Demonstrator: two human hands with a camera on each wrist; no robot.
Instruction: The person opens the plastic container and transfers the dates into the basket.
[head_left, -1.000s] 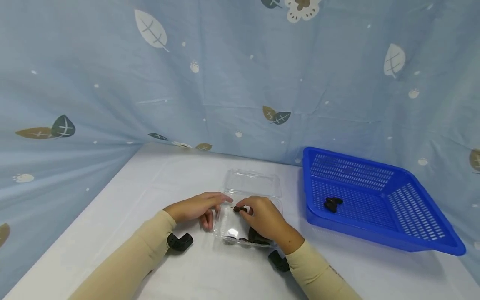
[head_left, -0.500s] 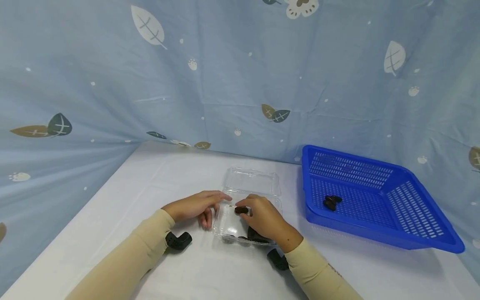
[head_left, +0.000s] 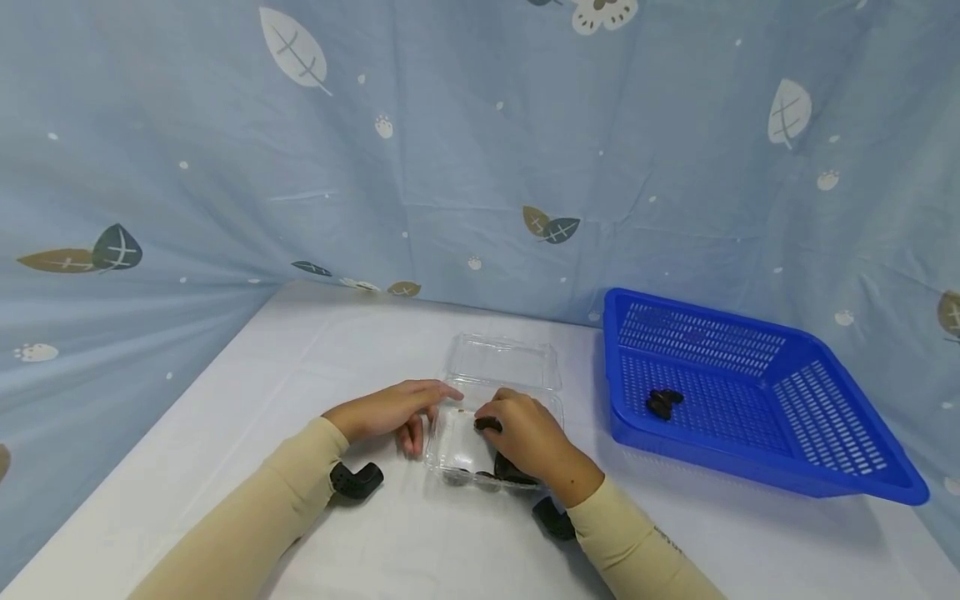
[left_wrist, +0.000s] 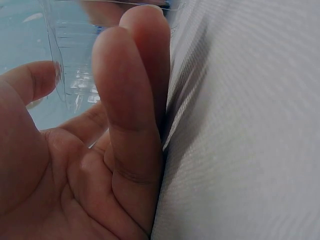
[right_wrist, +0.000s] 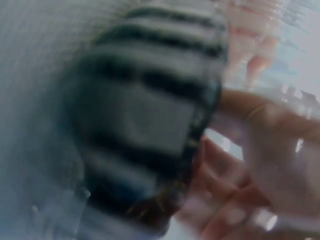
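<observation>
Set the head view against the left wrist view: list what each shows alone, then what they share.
Only the head view makes out the dark piece pinched by the right hand, the pieces lying in the blue basket, and the tan sleeves.

Only the left wrist view shows the palm of the left hand, with its creases.

Both show that hand, the clear container beside it, and the white cloth; the wrist view catches just part of the container.
</observation>
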